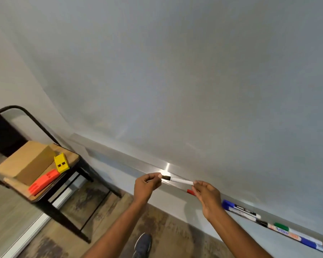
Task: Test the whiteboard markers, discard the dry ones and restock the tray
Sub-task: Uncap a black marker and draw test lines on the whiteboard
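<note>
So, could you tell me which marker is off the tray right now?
The black-capped marker, pinched between left hand and right hand; the other markers lie on the tray.

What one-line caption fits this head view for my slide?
Left hand pinches the cap, right hand the barrel end, of a white marker held before the whiteboard tray.

The marker has a white barrel and black cap, set against a pale grey-white board and a shiny silver tray, where a red cap, blue cap and green cap show. The black chair with its light wooden seat carries a tan box, a yellow block with two dark squares and an orange block. The floor is mottled brown and grey; the shoe is dark blue, edged white.
</note>
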